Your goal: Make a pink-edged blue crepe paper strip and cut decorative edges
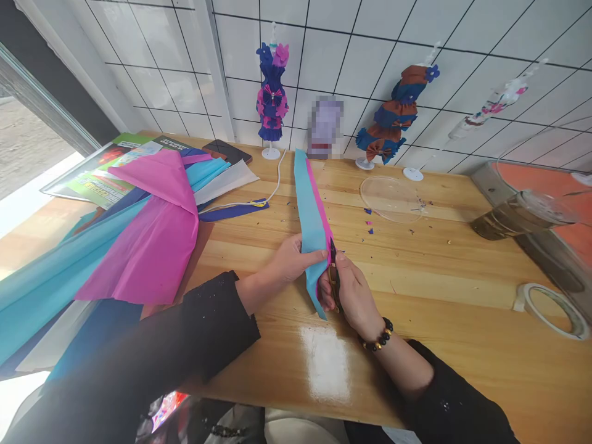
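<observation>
My left hand [296, 258] pinches a long light-blue paper strip [311, 216], thumb on top. Along the strip's right side runs a pink paper edge [319, 200]. My right hand [354, 290] is closed round small dark scissors [333, 277] with bronze-coloured handles. Their blades point away from me and lie at the pink edge, just right of my left thumb. Some of my right fingers are partly hidden behind the paper's lower end. A beaded bracelet is on my right wrist.
Pink, blue and white paper sheets [157, 228] are heaped at left. Paper-decorated stands [272, 105] line the tiled wall. A clear disc [393, 198] lies behind my right hand. At right are a brown-tinted cup [513, 216] and a tape roll [555, 310].
</observation>
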`<state>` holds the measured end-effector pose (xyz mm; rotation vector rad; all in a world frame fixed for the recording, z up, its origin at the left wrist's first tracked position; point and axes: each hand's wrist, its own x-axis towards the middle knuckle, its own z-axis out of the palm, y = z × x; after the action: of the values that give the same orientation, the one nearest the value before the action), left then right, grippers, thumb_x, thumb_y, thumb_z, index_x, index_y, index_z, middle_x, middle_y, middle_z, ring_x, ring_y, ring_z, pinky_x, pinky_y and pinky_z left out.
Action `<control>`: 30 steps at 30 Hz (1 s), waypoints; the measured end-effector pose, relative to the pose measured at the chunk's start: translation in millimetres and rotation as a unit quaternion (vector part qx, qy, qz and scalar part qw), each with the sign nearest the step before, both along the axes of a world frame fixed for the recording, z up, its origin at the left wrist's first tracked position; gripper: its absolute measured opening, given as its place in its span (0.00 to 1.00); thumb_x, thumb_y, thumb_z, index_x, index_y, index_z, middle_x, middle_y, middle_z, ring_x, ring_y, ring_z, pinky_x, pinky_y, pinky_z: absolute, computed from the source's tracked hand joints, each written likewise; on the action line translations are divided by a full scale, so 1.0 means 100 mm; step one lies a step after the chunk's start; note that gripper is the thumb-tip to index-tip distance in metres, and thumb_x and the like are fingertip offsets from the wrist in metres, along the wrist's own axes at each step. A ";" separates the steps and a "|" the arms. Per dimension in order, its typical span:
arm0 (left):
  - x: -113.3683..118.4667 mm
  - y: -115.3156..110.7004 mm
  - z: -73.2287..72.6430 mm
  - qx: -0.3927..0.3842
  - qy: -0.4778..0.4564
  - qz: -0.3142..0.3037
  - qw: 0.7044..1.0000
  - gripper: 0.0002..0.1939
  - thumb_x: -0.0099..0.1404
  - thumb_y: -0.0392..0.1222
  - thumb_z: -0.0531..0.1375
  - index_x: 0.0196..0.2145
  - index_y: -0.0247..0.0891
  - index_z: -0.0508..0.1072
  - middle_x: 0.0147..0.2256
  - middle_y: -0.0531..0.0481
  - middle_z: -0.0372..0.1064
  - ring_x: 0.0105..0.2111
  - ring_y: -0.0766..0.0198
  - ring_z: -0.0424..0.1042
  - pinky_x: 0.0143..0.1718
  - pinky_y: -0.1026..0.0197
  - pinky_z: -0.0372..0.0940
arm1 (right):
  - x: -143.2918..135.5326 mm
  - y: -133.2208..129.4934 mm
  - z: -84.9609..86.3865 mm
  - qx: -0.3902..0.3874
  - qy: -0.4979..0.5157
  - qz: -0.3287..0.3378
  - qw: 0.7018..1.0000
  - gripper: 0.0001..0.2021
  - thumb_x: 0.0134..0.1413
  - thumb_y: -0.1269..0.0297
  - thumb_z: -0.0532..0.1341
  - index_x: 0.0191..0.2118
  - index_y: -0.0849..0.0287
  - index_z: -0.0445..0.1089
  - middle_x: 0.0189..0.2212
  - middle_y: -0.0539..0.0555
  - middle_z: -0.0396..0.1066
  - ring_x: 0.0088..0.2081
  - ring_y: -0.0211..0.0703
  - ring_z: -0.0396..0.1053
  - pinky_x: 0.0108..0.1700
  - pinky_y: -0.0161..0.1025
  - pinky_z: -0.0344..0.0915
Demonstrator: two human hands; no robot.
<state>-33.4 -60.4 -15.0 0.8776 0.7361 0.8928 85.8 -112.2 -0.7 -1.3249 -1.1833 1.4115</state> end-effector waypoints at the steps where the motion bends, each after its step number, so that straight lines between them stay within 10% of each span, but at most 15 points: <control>1: 0.00 0.01 -0.02 0.012 0.011 -0.008 1.000 0.15 0.47 0.43 0.66 0.31 0.32 0.70 0.23 0.49 0.70 0.20 0.66 0.68 0.25 0.63 0.64 | 0.00 0.00 -0.01 0.000 0.001 0.000 1.000 0.25 0.57 0.45 0.41 0.18 0.56 0.54 0.08 0.45 0.54 0.10 0.33 0.54 0.13 0.31 0.53; 30: 0.04 0.05 -0.07 0.040 -0.003 0.019 0.999 0.15 0.46 0.41 0.66 0.31 0.31 0.70 0.29 0.49 0.70 0.27 0.67 0.67 0.33 0.63 0.63 | -0.04 0.03 -0.11 -0.006 0.039 -0.047 0.998 0.24 0.58 0.46 0.43 0.18 0.57 0.51 0.08 0.42 0.49 0.08 0.28 0.45 0.08 0.28 0.46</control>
<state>-29.4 -55.2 -22.1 0.9341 0.7172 0.9638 81.7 -109.6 -11.8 -1.3060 -1.0499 1.3917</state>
